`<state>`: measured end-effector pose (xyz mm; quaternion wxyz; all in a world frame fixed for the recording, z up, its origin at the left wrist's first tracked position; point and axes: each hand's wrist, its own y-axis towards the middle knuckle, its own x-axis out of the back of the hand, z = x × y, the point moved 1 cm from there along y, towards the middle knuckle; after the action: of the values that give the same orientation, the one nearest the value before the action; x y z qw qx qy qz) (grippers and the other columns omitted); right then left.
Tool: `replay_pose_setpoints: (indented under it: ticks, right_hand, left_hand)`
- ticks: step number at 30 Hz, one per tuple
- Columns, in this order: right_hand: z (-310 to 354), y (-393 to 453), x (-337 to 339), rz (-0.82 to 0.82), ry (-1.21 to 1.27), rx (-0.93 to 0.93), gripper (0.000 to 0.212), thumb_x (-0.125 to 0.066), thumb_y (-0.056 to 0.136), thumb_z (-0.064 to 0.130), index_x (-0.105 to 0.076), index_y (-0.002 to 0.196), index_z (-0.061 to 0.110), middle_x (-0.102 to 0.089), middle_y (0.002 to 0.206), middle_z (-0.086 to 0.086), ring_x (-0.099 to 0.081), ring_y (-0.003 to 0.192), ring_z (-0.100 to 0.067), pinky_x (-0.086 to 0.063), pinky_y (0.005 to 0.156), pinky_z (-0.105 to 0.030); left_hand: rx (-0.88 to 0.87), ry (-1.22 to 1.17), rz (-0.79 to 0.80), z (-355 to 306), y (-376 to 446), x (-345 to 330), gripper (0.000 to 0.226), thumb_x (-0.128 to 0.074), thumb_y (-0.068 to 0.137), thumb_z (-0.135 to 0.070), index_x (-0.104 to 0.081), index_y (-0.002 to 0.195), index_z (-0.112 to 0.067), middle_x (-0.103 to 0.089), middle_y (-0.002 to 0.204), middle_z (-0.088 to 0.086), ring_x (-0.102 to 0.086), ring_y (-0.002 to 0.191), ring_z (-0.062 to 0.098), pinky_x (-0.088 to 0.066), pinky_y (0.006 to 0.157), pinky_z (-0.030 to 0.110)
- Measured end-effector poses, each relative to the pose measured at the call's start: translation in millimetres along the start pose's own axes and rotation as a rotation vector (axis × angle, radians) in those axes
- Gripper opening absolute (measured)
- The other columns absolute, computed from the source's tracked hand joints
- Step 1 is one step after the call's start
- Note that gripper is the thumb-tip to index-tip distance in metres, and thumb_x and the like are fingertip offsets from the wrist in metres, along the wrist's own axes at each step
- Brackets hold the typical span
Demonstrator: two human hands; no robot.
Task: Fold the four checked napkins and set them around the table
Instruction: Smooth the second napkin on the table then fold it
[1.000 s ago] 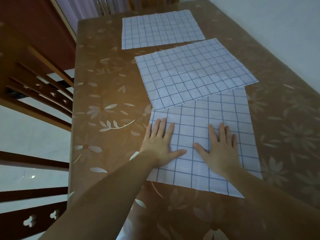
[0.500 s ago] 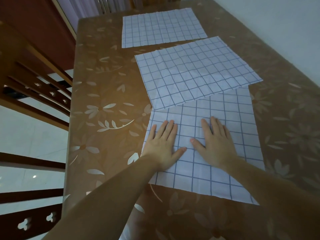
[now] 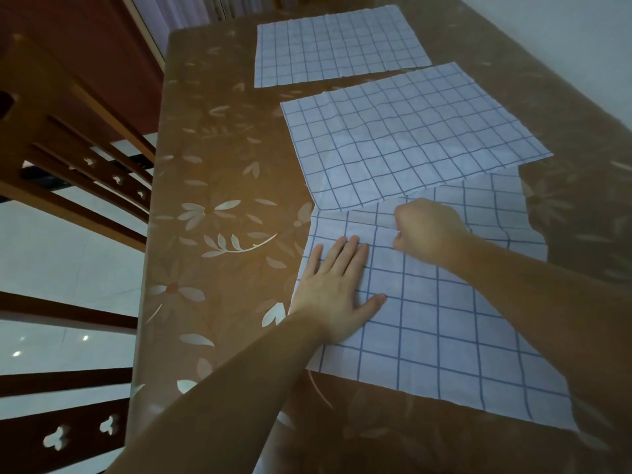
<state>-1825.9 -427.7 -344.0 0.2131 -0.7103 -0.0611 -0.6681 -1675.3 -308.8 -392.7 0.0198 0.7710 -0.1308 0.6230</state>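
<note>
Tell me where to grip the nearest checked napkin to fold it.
Grip the nearest napkin at its far edge, coming from above, where the right hand already bunches it. The middle napkin overlaps that edge, so lift it clear first; the left hand pins the left side flat.

A brown counter (image 3: 219,213) with pale flower and leaf prints fills the middle. At nine o'clock stand dark wooden chairs (image 3: 68,155) with cut-out backs, over a pale glossy floor (image 3: 44,265). A white wall (image 3: 561,32) shows at one o'clock.
</note>
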Motion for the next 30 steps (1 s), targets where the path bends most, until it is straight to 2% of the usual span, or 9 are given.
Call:
replay_pose_setpoints:
  ticks: [5, 9, 13, 15, 18, 22, 23, 25, 30]
  right_hand:
    - [1.2, -19.4, 6.5, -0.054, -0.061, 0.044, 0.018, -0.052, 0.086, 0.026, -0.06, 0.095, 0.014, -0.057, 0.098, -0.006, -0.058, 0.094, -0.029, -0.037, 0.068, -0.031]
    - [-0.8, -48.8, 16.1, -0.14, -0.043, 0.156, 0.016, -0.05, 0.083, 0.027, -0.056, 0.089, 0.014, -0.06, 0.098, -0.005, -0.057, 0.09, -0.028, -0.034, 0.069, -0.03]
    - [-0.1, -78.0, 35.9, -0.183, 0.071, 0.153, 0.012, -0.051, 0.083, 0.027, -0.053, 0.088, 0.016, -0.058, 0.085, -0.001, -0.055, 0.079, -0.028, -0.034, 0.063, -0.029]
    - [-0.1, -92.1, 45.7, -0.181, 0.122, 0.139, 0.009, -0.051, 0.083, 0.027, -0.047, 0.083, 0.02, -0.057, 0.076, 0.001, -0.054, 0.072, -0.027, -0.037, 0.06, -0.03]
    - [3.0, -114.4, 59.9, -0.152, 0.183, 0.134, 0.009, -0.051, 0.085, 0.03, -0.044, 0.084, 0.023, -0.059, 0.069, 0.002, -0.056, 0.07, -0.026, -0.038, 0.058, -0.031]
    - [25.6, -147.0, 81.6, -0.088, 0.177, 0.227, 0.021, -0.054, 0.09, 0.043, -0.054, 0.107, 0.031, -0.064, 0.094, 0.013, -0.062, 0.088, -0.017, -0.051, 0.073, -0.035]
    - [32.6, -153.8, 86.9, -0.103, 0.135, 0.248, 0.013, -0.054, 0.09, 0.041, -0.058, 0.097, 0.031, -0.064, 0.088, 0.012, -0.062, 0.082, -0.017, -0.053, 0.072, -0.037]
    - [47.4, -168.9, 100.2, -0.122, 0.067, 0.251, 0.029, -0.053, 0.093, 0.035, -0.047, 0.066, 0.026, -0.053, 0.064, 0.005, -0.052, 0.061, -0.016, -0.05, 0.063, -0.039]
    - [93.5, -226.3, 143.5, -0.109, 0.033, 0.252, 0.034, -0.053, 0.094, 0.03, -0.046, 0.061, 0.025, -0.052, 0.061, 0.001, -0.051, 0.057, -0.017, -0.037, 0.053, -0.031]
  left_hand:
    - [0.012, -0.25, -0.193, 2.4, -1.2, 2.4, 0.072, -0.048, 0.094, -0.05, -0.017, 0.155, -0.028, -0.012, 0.164, -0.007, -0.001, 0.152, 0.011, 0.0, 0.124, 0.04]
    - [0.021, -0.156, -0.388, -1.0, 7.0, 27.5, 0.066, -0.055, 0.089, -0.041, -0.035, 0.149, -0.025, -0.033, 0.158, -0.002, -0.022, 0.149, 0.02, -0.012, 0.119, 0.047]
    - [-0.002, -0.08, -0.407, -0.7, 8.7, 62.0, 0.027, -0.064, 0.087, -0.034, -0.067, 0.111, -0.023, -0.068, 0.108, -0.003, -0.053, 0.119, 0.023, -0.015, 0.111, 0.05]
    - [0.0, -0.03, -0.314, -1.8, 3.0, 80.6, 0.018, -0.056, 0.093, -0.035, -0.069, 0.092, -0.022, -0.068, 0.089, -0.005, -0.057, 0.102, 0.02, -0.02, 0.105, 0.041]
    - [-0.04, -0.098, -0.235, -2.7, -16.8, 108.9, 0.021, -0.054, 0.096, -0.033, -0.07, 0.092, -0.019, -0.069, 0.085, -0.001, -0.062, 0.089, 0.024, -0.036, 0.08, 0.033]
    - [-0.051, -0.125, -0.197, -3.7, -58.8, 150.4, 0.022, -0.058, 0.096, -0.033, -0.07, 0.096, -0.015, -0.07, 0.089, 0.005, -0.062, 0.086, 0.026, -0.051, 0.069, 0.036]
    - [-0.055, -0.114, -0.186, -2.5, -71.6, 161.3, 0.023, -0.058, 0.096, -0.032, -0.07, 0.096, -0.013, -0.07, 0.089, 0.006, -0.062, 0.084, 0.025, -0.052, 0.069, 0.037]
    - [-0.051, -0.081, -0.17, 3.3, -100.6, 183.4, 0.025, -0.059, 0.096, -0.032, -0.067, 0.088, -0.009, -0.068, 0.081, 0.006, -0.061, 0.077, 0.025, -0.052, 0.066, 0.037]
    - [0.028, -0.093, -0.175, 25.1, -189.4, 234.3, 0.023, -0.066, 0.091, -0.036, -0.074, 0.09, -0.014, -0.072, 0.083, 0.001, -0.064, 0.08, 0.022, -0.056, 0.07, 0.038]
